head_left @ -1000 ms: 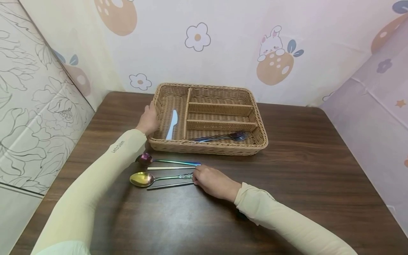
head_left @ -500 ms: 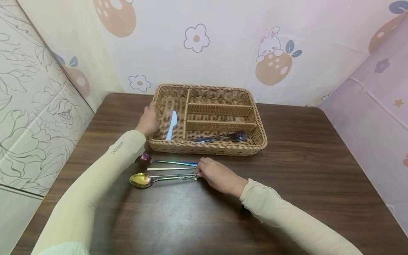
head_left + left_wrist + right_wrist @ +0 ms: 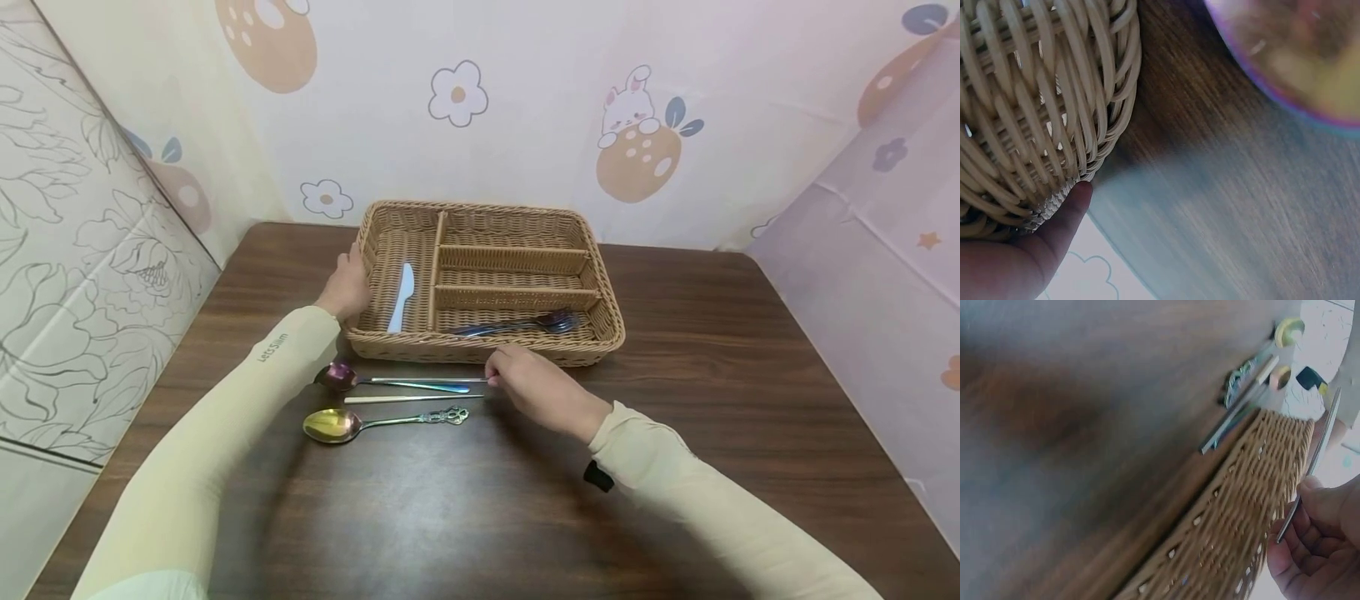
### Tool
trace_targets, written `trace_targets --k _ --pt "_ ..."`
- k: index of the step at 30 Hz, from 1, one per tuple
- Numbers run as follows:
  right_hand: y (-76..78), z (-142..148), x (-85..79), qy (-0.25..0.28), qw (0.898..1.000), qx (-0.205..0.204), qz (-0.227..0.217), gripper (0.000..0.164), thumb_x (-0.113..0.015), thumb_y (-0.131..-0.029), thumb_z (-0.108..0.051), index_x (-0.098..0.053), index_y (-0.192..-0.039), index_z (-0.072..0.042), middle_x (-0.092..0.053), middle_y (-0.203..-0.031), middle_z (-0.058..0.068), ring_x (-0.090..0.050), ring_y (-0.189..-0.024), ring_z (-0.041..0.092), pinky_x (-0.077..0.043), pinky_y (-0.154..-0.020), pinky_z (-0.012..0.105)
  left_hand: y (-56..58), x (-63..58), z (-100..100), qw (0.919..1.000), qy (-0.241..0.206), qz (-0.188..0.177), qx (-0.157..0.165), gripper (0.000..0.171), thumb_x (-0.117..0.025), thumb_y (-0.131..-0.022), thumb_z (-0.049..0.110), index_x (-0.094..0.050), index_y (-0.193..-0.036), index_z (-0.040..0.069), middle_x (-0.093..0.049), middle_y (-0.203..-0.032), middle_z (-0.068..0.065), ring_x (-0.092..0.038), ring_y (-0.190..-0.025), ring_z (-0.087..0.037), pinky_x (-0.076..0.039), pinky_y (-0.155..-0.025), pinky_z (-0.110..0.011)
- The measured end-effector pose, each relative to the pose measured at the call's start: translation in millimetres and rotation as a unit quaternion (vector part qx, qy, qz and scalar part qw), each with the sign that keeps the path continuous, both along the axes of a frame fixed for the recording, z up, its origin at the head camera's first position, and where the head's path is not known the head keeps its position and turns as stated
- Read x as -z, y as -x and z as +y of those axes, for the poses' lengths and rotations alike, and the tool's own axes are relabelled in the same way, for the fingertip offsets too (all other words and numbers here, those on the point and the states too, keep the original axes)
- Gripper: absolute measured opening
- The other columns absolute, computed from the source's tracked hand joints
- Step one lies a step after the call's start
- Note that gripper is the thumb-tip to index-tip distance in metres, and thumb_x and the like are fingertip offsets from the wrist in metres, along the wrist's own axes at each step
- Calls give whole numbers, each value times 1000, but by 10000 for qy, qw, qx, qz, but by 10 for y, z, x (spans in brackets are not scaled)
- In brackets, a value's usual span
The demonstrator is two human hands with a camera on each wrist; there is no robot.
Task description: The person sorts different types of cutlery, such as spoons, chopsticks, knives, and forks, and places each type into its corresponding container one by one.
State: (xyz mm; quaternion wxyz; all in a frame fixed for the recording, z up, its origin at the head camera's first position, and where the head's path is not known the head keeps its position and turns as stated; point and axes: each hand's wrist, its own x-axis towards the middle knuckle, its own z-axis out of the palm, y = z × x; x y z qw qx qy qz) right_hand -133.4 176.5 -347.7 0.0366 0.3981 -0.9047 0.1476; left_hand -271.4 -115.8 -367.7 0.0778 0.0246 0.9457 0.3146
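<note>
My right hand (image 3: pixel 536 387) pinches one end of a thin metal chopstick (image 3: pixel 1321 450), raised close to the front of the wicker basket (image 3: pixel 420 347). In the right wrist view, thumb and fingers close on the stick near its end. At the basket's left side my left hand (image 3: pixel 347 283) grips the rim; the left wrist view shows the thumb (image 3: pixel 1063 228) against the weave. Below the raised stick lie a purple spoon (image 3: pixel 341 377) with a blue handle, a second chopstick (image 3: pixel 375 400) with a pale end, and a gold-bowled spoon (image 3: pixel 332 425) with an ornate handle.
The basket has a tall left compartment holding a light-blue knife (image 3: pixel 402 298) and several long ones on the right. Dark forks (image 3: pixel 555 321) lie in the front one. A patterned wall covering (image 3: pixel 525 125) rises behind the brown table (image 3: pixel 712 350).
My right hand has picked up the nearest chopstick from below the gold spoon and carried it up and right toward the basket. The left hand has kept its hold on the rim.
</note>
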Motion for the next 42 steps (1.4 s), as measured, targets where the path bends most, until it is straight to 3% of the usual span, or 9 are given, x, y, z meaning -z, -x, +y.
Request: trace_targets --k 12,17,22,26,30,33,39,42 --pt "124 190 -130 -94 9990 312 308 10 -64 -90 -3 -56 -84 -5 -50 -81 1 -49 -77 16 -47 -67 29 -8 -17 -5 9999 -20 -91 65 84 -41 -85 -9 13 -148 -1 -16 -141 -36 -39 -121 -50 -36 -103 -56" --pt "147 228 -164 -129 9989 343 292 11 -63 -90 -4 -55 -83 -5 -47 -79 1 -46 -76 17 -44 -66 30 -34 -26 -12 9999 123 -36 104 81 -41 -87 -4 12 -148 -4 -15 -142 -38 -30 -128 -51 -28 -108 -57" --pt "158 246 -177 -171 9988 303 351 13 -63 -90 -3 -53 -82 -4 -46 -78 2 -45 -75 18 -42 -65 31 -73 -84 52 9976 368 576 103 63 -39 -92 6 -12 -146 -12 -17 -145 -33 -13 -136 -46 -25 -109 -57" --pt "165 253 -182 -220 9985 366 352 13 -62 -91 -2 -53 -82 -4 -47 -79 2 -45 -75 19 -42 -66 32 -142 -247 214 9901 518 1226 442 58 -41 -97 14 -21 -144 -12 -21 -147 -29 -15 -139 -41 -23 -112 -52" --pt "172 259 -185 -260 9984 421 289 12 -62 -91 -3 -53 -82 -4 -47 -79 3 -45 -76 19 -42 -66 32 -280 -436 422 9801 517 1602 1055 57 -45 -98 18 -25 -145 -8 -27 -148 -25 -21 -138 -37 -18 -115 -45" --pt "178 261 -189 -252 9984 435 257 11 -62 -91 -2 -55 -83 -3 -49 -81 3 -46 -77 19 -43 -67 32 -396 -526 576 9680 519 1856 1605 53 -48 -98 18 -32 -143 -6 -34 -145 -22 -28 -136 -34 -20 -115 -42" --pt "205 276 -200 -270 9981 447 340 5 -62 -90 0 -59 -87 -2 -53 -84 4 -50 -79 20 -47 -69 32 -617 -554 836 9255 759 2335 2883 41 -56 -96 21 -53 -132 1 -53 -130 -15 -50 -119 -27 -40 -104 -38" --pt "221 286 -207 -230 9981 398 411 4 -61 -89 3 -60 -88 -1 -54 -84 5 -51 -79 21 -48 -69 32 -724 -526 920 9052 772 2502 3348 39 -61 -94 21 -58 -128 3 -59 -120 -14 -58 -104 -23 -51 -88 -33"
